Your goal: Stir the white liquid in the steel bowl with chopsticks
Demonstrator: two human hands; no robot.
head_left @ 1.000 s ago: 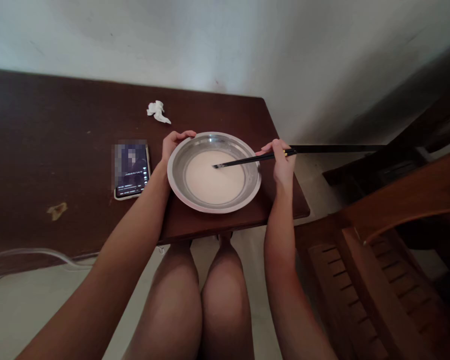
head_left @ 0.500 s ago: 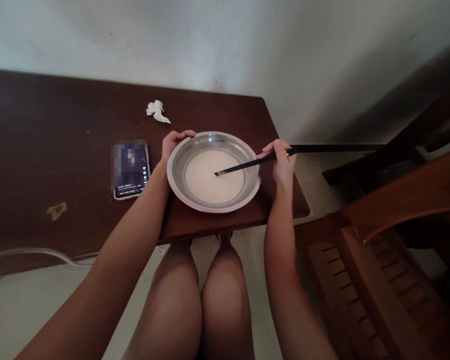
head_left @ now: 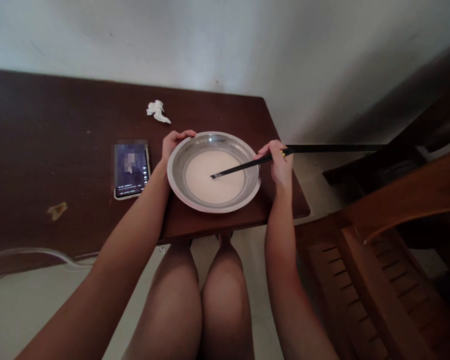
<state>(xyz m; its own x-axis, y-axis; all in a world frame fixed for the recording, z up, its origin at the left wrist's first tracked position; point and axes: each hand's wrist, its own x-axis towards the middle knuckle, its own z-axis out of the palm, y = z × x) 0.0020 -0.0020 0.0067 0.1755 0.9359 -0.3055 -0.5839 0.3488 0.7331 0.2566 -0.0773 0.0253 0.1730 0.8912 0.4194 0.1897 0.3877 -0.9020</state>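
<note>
A round metal basin (head_left: 180,189) stands at the near edge of the dark wooden table, with a pale, milky liquid (head_left: 206,187) covering its bottom. My left hand (head_left: 172,142) grips the basin's left side, its fingers over the far-left rim. Black chopsticks (head_left: 247,164) with a gold band are held in my right hand (head_left: 281,162), above the basin's right rim. Their whitened tips reach into the liquid near its middle. I cannot make out exactly how deep the tips go.
On the table (head_left: 78,120), a phone (head_left: 131,172) with a lit screen lies left of my left forearm. A crumpled white tissue (head_left: 157,111) rests farther back. A white cable (head_left: 48,254) runs along the front-left edge. Wooden furniture (head_left: 360,265) stands at the right, a pale wall (head_left: 210,45) behind.
My right hand has shifted slightly left, and the chopstick tips have moved a little left and down in the liquid. My left hand and the basin stay in place.
</note>
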